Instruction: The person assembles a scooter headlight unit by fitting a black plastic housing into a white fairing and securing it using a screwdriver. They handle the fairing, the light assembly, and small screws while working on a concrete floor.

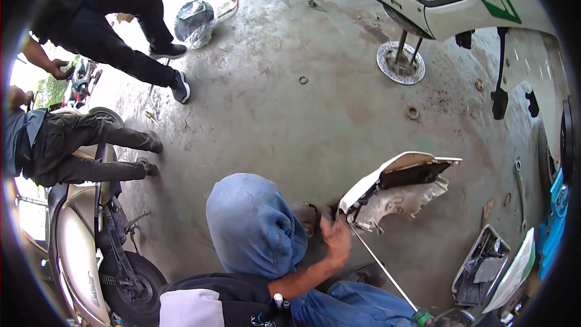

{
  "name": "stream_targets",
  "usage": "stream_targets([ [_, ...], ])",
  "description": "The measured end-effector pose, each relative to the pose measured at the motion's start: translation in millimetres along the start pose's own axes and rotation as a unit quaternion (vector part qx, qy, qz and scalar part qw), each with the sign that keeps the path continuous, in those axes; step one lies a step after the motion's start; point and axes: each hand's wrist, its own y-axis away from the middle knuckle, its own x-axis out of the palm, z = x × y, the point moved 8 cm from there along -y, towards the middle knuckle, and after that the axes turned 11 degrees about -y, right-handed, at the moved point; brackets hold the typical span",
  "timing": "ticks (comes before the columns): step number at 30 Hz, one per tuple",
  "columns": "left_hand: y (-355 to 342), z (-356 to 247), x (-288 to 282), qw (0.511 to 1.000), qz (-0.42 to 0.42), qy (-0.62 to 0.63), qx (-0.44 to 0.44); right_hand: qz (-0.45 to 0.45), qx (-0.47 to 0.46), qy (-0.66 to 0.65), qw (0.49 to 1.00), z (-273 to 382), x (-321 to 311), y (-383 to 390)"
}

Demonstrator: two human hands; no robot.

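Note:
My left hand (337,241) reaches in from below, its fingers closed at the narrow near end of a white motorcycle body panel (378,174). The panel is tilted, with its dark inner side and a pale, jagged-edged inner piece showing. A long screwdriver (387,271) slants from that same end down to its green handle at the lower edge. Its tip meets the panel close to my fingers; the exact contact is too small to make out. My right hand does not show. My jeans-covered left knee (251,224) rises beside my left hand.
A white motorcycle body (448,15) stands far right, above a brake disc (400,63). A metal ring (413,112) lies on the floor. Right of me are a wrench (520,194) and a parts tray (481,269). Two people stand left, near a parked scooter (82,248).

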Motion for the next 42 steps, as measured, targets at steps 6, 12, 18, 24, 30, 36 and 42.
stream_targets([
  [6,-4.4,-16.1,25.0,0.996,0.037,0.059,0.052,-0.109,0.366,-0.350,0.855,-34.1,-13.3,-5.1],
  [12,-7.6,3.0,22.9,0.988,0.035,0.150,0.017,-0.018,0.189,-0.147,0.971,-15.2,-7.4,-5.9],
  [18,-12.2,3.5,20.2,0.998,0.028,0.055,0.029,0.005,0.077,-0.070,0.995,-4.5,-4.0,3.2],
  [24,-7.1,-13.7,27.2,0.990,0.037,0.128,0.037,0.015,0.399,-0.424,0.813,-40.8,17.8,20.0],
  [30,-13.8,25.7,27.0,0.991,0.024,0.126,0.040,-0.074,0.035,-0.053,0.995,-10.1,12.8,21.3],
  [36,-5.3,-10.1,22.9,0.992,0.032,0.122,0.012,-0.151,0.302,-0.362,0.869,-37.8,0.6,20.2],
  [42,-9.7,-15.1,32.9,0.988,0.043,0.135,0.055,-0.105,0.061,-0.050,0.991,-15.8,11.6,18.8],
])
